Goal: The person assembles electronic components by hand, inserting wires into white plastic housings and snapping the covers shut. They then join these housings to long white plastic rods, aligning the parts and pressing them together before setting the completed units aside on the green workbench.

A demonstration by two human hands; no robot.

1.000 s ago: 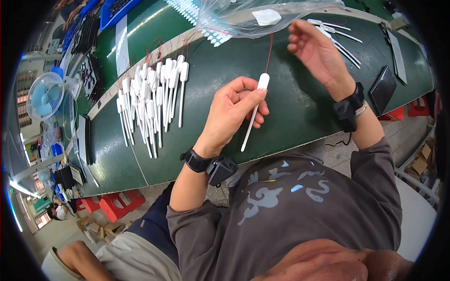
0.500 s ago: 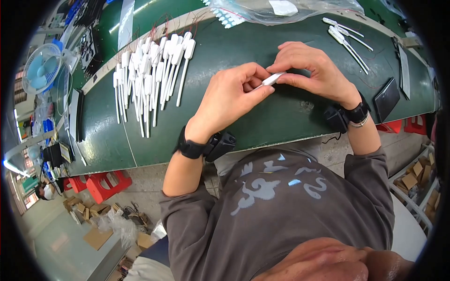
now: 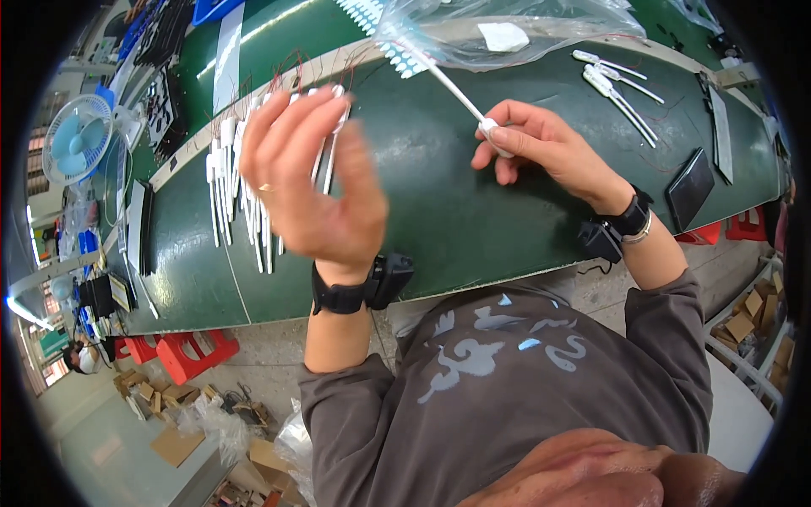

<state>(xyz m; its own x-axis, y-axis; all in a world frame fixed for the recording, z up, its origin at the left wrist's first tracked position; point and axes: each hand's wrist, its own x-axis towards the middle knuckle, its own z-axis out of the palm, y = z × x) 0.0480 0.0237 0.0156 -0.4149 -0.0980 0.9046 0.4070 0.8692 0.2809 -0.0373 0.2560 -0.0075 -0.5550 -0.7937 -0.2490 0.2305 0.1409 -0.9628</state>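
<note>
Whereas half a second ago both hands met over one white stick-shaped part at the middle of the desk [image 3: 473, 228], they have now separated. The right hand [image 3: 541, 148] alone retains the white part [image 3: 460, 89], pinching its thicker capped end between thumb and forefinger, the slender shaft angling up and away toward the clear plastic bag [image 3: 524, 29] at the far edge. The left hand [image 3: 308, 182] has lifted clear, blurred by motion, its fingers spread wide and holding nothing, hovering above the row of finished white parts [image 3: 232, 182] laid side by side with thin red wires trailing.

Judgement: work on this piece by both hands appears concluded, and it has passed to one hand.

Pose: left forearm raised, palm toward the camera; right wrist extended forward, other fingers curled loosely. Both wrists carry black bands.
</note>
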